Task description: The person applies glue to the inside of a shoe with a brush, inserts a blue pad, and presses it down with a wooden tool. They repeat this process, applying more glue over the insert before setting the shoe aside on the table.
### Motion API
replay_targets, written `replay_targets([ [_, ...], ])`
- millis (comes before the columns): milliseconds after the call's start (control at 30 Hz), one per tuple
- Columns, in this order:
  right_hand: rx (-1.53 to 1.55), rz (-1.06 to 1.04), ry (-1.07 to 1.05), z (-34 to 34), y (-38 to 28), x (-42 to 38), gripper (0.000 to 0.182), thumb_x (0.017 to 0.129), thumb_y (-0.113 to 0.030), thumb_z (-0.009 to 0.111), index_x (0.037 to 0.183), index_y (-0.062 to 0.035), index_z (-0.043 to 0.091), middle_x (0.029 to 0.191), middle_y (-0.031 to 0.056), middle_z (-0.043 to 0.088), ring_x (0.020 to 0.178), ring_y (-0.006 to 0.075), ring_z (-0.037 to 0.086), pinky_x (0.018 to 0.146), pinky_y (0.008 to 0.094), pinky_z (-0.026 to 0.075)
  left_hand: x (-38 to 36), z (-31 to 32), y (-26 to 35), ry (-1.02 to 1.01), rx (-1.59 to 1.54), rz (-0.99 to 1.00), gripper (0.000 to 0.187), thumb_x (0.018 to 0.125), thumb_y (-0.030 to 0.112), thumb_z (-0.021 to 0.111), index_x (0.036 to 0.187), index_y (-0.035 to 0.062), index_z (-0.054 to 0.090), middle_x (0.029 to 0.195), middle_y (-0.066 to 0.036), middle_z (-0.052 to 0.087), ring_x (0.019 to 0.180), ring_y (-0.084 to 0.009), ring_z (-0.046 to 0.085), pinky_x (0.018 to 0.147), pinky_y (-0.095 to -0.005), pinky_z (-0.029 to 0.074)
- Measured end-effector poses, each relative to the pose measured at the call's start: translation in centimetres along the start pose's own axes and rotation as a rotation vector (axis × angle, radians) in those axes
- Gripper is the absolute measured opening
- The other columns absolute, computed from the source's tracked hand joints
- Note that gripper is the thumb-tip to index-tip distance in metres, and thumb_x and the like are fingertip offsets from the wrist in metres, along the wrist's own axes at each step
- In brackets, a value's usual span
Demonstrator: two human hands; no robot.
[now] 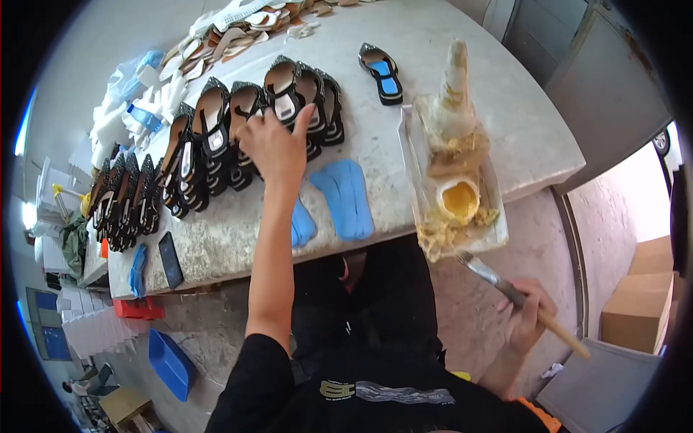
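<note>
My left hand (pixel 278 148) is over the row of black shoes, thumb and fingers spread, fingertips right at the upper edge of one black slingback shoe (pixel 246 97). More black pointed shoes with glittery toes (pixel 211 115) are stacked beside it. Blue insoles (pixel 345 198) lie in a pile just below and right of that hand, some partly behind my forearm. My right hand (pixel 530 314) is closed around the wooden handle of a glue brush (pixel 491 278). Its bristle end is at the near edge of a glue-crusted tray (pixel 498 209), which holds a cup of yellow glue (pixel 460 200).
A single shoe with a blue insole (pixel 381 76) stands apart at the back. A glue-coated bottle (pixel 456 94) rises from the tray's far end. Loose insoles (pixel 231 36) are heaped farther back. A phone (pixel 170 260) lies near the left table edge; cardboard boxes (pixel 639 303) stand right.
</note>
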State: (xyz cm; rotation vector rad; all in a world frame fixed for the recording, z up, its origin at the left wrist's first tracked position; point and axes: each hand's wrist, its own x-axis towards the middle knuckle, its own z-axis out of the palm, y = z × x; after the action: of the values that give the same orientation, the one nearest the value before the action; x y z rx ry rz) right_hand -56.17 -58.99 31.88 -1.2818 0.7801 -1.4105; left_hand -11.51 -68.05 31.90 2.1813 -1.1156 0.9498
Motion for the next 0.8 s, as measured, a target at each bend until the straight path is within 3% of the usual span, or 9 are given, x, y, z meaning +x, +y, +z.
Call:
replay_targets([
  [133, -0.259, -0.199, -0.028, 3.3, -2.5, 2.9, 0.021, 0.094, -0.013, 0.058, 0.092, 0.0038, 0.07, 0.077, 0.0107, 0.065, 0.058, 0.0157, 0.056, 0.056, 0.0245, 0.044, 1.1, 2.3, 1.5, -0.064, 0.219, -0.098, 0.064, 0.085, 0.056, 0.069, 0.097, -0.0067, 0.065, 0.097, -0.022, 0.059, 0.1, -0.043, 0.048, 0.088, -0.0511, 0.042],
  [267, -0.554, -0.126, 0.127, 6.5, -4.4, 6.1, 0.019, 0.088, -0.01, 0.069, 0.076, 0.0043, 0.068, 0.062, 0.0034, 0.062, 0.051, 0.0104, 0.05, 0.05, 0.0217, 0.038, 1.5, -0.1, 1.6, -0.086, 0.096, -0.076, 0.053, 0.086, 0.046, 0.07, 0.098, -0.0057, 0.066, 0.099, -0.024, 0.057, 0.098, -0.0421, 0.049, 0.088, -0.0495, 0.043],
  [367, -0.727, -0.097, 0.068, 8.7, -1.2, 10.2, 0.029, 0.091, -0.025, 0.073, 0.078, -0.0001, 0.073, 0.058, 0.001, 0.059, 0.052, 0.0074, 0.051, 0.048, 0.019, 0.04, -0.5, -10.5, 3.1, -0.13, -0.51, -0.277, 0.034, 0.08, 0.021, 0.078, 0.105, 0.0, 0.069, 0.105, -0.019, 0.056, 0.093, -0.0246, 0.054, 0.08, -0.0336, 0.047],
  [400, -0.861, -0.165, -0.051, 8.5, 0.2, 11.6, 0.03, 0.09, -0.03, 0.075, 0.079, -0.0018, 0.074, 0.058, 0.0008, 0.059, 0.05, 0.0071, 0.052, 0.047, 0.0185, 0.039, -3.0, -13.1, 2.2, -0.059, -0.528, -0.206, 0.035, 0.076, 0.018, 0.081, 0.105, 0.0015, 0.069, 0.106, -0.017, 0.055, 0.093, -0.024, 0.054, 0.08, -0.0331, 0.048],
  [467, -0.827, 0.093, -0.101, 7.8, -0.3, 11.6, 0.031, 0.091, -0.03, 0.074, 0.081, -0.0006, 0.075, 0.059, 0.0023, 0.061, 0.051, 0.0085, 0.055, 0.048, 0.0186, 0.041, -8.0, -17.9, -0.6, 0.0, -0.482, -0.056, 0.041, 0.067, 0.007, 0.085, 0.105, 0.0044, 0.068, 0.106, -0.011, 0.055, 0.096, -0.0242, 0.056, 0.083, -0.0345, 0.049],
  [500, -0.761, 0.063, -0.079, 7.5, -1.6, 11.5, 0.03, 0.091, -0.029, 0.073, 0.083, 0.0001, 0.075, 0.061, 0.0033, 0.064, 0.051, 0.0094, 0.057, 0.049, 0.0195, 0.043, -11.4, -19.9, -0.7, 0.013, -0.428, -0.138, 0.039, 0.068, 0.003, 0.082, 0.104, 0.0047, 0.067, 0.104, -0.011, 0.055, 0.101, -0.0263, 0.056, 0.083, -0.0383, 0.05],
  [533, -0.696, 0.038, -0.057, 6.8, -3.0, 11.5, 0.029, 0.092, -0.027, 0.073, 0.084, 0.0008, 0.075, 0.064, 0.0043, 0.066, 0.052, 0.0102, 0.058, 0.05, 0.0204, 0.045, -14.5, -20.8, -2.2, 0.03, -0.401, 0.062, 0.04, 0.068, -0.001, 0.08, 0.106, 0.0045, 0.068, 0.109, -0.013, 0.052, 0.101, -0.0282, 0.056, 0.086, -0.0408, 0.051],
  [667, -0.547, -0.225, -0.09, 6.1, -4.3, 12.4, 0.025, 0.094, -0.019, 0.068, 0.084, 0.0027, 0.074, 0.064, 0.0066, 0.067, 0.05, 0.011, 0.057, 0.05, 0.0203, 0.046, -23.5, -22.2, -2.5, -0.231, -0.547, -0.131, 0.046, 0.074, -0.002, 0.074, 0.12, 0.0015, 0.064, 0.129, -0.018, 0.044, 0.117, -0.0347, 0.055, 0.101, -0.0479, 0.049],
  [800, -0.481, -0.044, -0.128, 4.0, -4.1, 10.9, 0.026, 0.096, -0.019, 0.066, 0.082, 0.0014, 0.074, 0.064, 0.0076, 0.067, 0.051, 0.012, 0.058, 0.048, 0.0195, 0.045, -24.7, -21.6, -3.8, -0.166, -1.655, -1.067, 0.06, 0.083, 0.005, 0.067, 0.139, -0.0021, 0.049, 0.141, -0.021, 0.042, 0.126, -0.0355, 0.052, 0.101, -0.0469, 0.048],
])
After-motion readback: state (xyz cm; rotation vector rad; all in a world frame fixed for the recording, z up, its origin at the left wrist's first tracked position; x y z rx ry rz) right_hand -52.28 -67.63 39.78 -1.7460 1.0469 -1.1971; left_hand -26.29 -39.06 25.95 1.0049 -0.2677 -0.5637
